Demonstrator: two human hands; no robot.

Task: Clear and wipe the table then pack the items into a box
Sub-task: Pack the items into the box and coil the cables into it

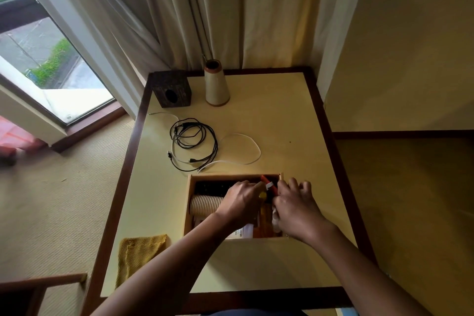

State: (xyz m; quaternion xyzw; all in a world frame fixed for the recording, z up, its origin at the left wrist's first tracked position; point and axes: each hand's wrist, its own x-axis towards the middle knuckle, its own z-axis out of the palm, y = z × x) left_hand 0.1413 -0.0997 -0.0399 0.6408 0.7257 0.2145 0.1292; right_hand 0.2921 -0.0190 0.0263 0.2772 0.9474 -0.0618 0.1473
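Note:
An open wooden box (189, 202) sits on the cream table (282, 131) near its front. Inside lie a stack of ribbed paper cups (205, 204), a dark item at the back, an orange bottle with a yellow cap (264, 220) and white papers. Both my hands are inside the box. My left hand (241, 202) closes around the yellow cap area. My right hand (295, 204) has its fingers curled next to a red pen-like item (269, 183) with a white band; whether it grips that item is hidden. Black and white cables (197, 141) lie coiled behind the box.
A dark cube-shaped holder (171, 88) and a cream cone-shaped vase (216, 83) stand at the table's far edge before curtains. A yellow knitted cloth (139, 251) hangs over the table's left front edge. A window is at the left, a wall at the right.

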